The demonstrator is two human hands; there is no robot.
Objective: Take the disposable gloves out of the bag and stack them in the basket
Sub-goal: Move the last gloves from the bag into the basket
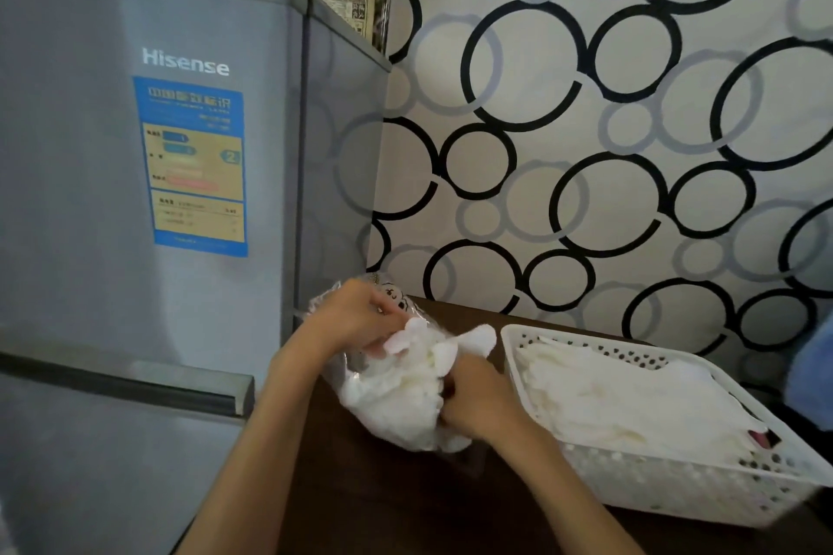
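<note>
Head view looks down on a dark brown surface (387, 505) beside a grey Hisense refrigerator (135, 194) on the left and a wall covering of black and grey rings (608, 126) at the far side. A clear plastic bag (356, 367) stuffed with white disposable gloves (401, 401) is held above the surface just left of a white perforated basket (667, 482); the bundle's long axis runs from far left to near right. The left hand (356, 320) grips the far end of the bag, its fingers curled and pinching white glove material at the opening. The right hand (478, 401) is curled round glove material on the bundle's right side, and a loose glove end (480, 338) sticks up toward the far right. The basket's long axis runs from far left to near right, and a flat stack of gloves (631, 397) lies in it along the same line.
</note>
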